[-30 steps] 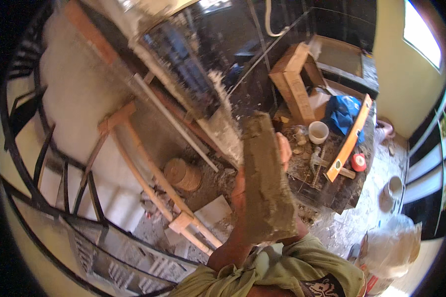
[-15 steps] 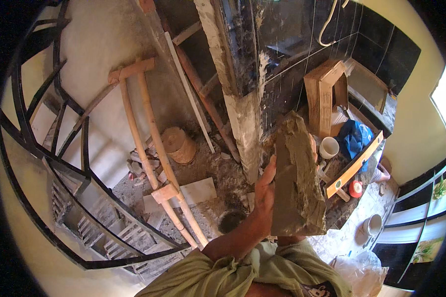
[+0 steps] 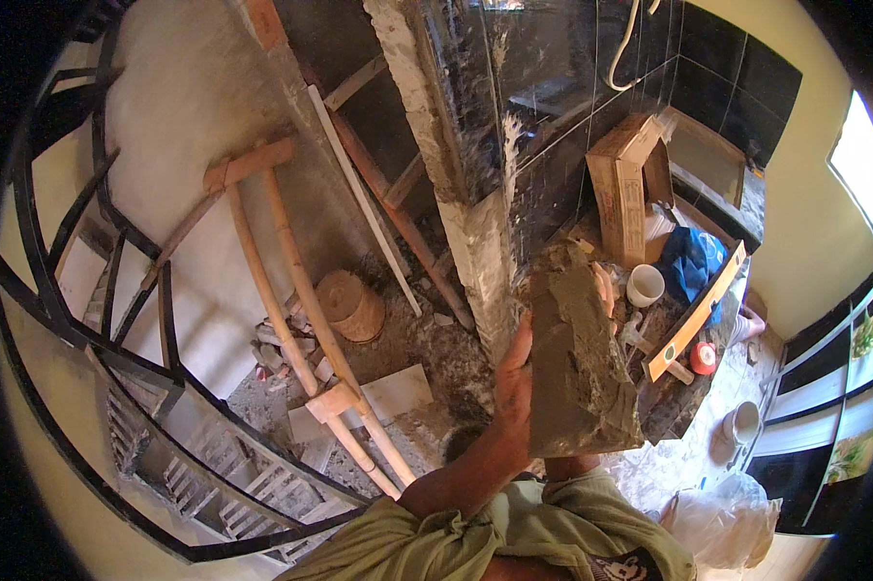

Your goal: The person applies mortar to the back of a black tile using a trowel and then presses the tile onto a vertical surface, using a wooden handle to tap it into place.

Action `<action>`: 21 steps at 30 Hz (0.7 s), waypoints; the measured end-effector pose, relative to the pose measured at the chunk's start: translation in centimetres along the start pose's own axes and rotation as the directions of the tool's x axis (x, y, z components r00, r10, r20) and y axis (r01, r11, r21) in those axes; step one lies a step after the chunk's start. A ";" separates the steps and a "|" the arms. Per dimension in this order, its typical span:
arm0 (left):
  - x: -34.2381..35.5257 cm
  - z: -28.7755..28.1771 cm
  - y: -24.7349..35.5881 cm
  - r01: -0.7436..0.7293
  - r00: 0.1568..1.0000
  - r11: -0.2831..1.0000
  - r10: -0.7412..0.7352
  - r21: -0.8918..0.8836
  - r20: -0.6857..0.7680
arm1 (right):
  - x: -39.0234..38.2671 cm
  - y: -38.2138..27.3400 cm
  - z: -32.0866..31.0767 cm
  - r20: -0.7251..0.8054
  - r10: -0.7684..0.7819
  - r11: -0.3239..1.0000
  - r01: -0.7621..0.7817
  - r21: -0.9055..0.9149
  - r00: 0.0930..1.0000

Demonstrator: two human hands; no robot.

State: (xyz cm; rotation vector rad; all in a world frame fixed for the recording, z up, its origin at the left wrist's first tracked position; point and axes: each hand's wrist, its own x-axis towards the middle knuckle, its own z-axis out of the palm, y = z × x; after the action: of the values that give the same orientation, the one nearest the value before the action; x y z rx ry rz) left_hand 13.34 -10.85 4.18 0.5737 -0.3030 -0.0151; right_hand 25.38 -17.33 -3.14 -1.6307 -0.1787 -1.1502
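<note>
A long slab-like tile piece (image 3: 577, 363), its upward face coated with grey mortar, is held in front of my body. The mortar is smooth along the left and rough and ridged along the right. My left hand (image 3: 516, 373) is closed on the slab's left edge, thumb up along its side. My right hand (image 3: 605, 287) grips the far right edge; only some fingertips show past the mortar, and the rest is hidden beneath the slab. Ahead of the slab stands a wall corner (image 3: 490, 252) with a broken plaster edge beside black tiles (image 3: 553, 184).
To the right, a bench (image 3: 669, 416) bears an orange spirit level (image 3: 696, 315), white cup (image 3: 645, 285), red round object (image 3: 704, 358), blue cloth (image 3: 690, 266) and cardboard box (image 3: 618, 198). A wooden trestle (image 3: 296, 261), brown bucket (image 3: 349, 305) and black metal railing (image 3: 233, 392) stand left.
The whole view has shifted slightly as my head moved. The slab stays in both hands, its far end a little lower in the picture.
</note>
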 end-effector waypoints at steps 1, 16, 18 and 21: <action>0.1 0.1 -0.2 -0.037 0.999 0.998 0.037 -0.055 0.001 | 0.0 0.2 -0.1 0.000 -0.005 1.000 0.005 -0.006 1.000; 2.1 0.4 1.0 0.177 0.978 0.971 -0.192 -0.161 -0.084 | 0.1 0.6 0.8 0.013 0.011 1.000 -0.011 -0.005 1.000; 2.1 0.5 1.0 0.123 0.987 0.992 -0.126 -0.038 -0.097 | 0.1 0.7 1.0 0.017 0.015 1.000 -0.015 -0.003 1.000; 2.4 0.9 1.0 0.081 0.990 0.990 -0.067 0.118 -0.122 | 0.0 0.9 1.1 0.020 0.022 1.000 -0.022 -0.002 1.000</action>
State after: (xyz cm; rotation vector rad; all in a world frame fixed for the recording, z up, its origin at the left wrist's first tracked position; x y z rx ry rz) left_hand 15.26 -10.71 6.11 0.7052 -0.1682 -0.0345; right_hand 26.61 -16.79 -3.63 -1.6429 -0.1722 -1.1176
